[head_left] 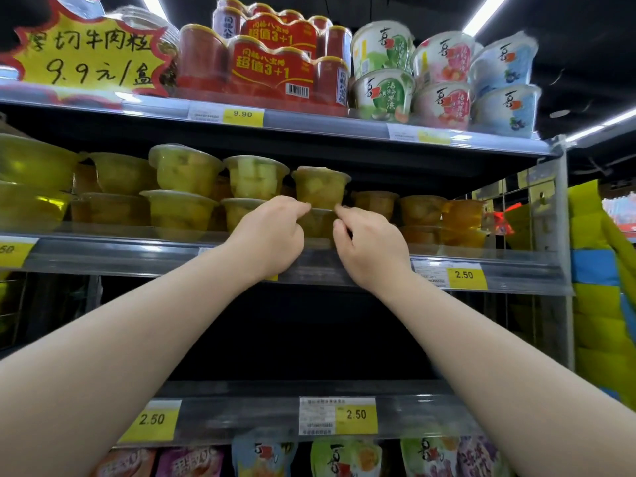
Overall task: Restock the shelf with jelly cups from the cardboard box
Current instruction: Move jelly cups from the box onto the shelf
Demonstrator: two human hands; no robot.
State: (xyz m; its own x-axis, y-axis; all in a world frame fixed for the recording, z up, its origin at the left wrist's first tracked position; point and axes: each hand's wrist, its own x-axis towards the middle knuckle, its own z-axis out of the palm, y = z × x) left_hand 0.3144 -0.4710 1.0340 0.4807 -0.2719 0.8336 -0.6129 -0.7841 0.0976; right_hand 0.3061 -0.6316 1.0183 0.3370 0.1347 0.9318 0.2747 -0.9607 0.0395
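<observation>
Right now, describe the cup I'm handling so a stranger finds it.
Look at the middle shelf, under the red multipacks. In the yellow-green top row, it is the rightmost cup, stacked on another. Only it has the left hand and right hand at its base.

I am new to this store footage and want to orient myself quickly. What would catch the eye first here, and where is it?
Two bare arms reach up the centre: the left hand and right hand pinch the base of a yellow jelly cup stacked on the middle shelf. At the top left, a big yellow price sign stands beside red multipacks.
</observation>
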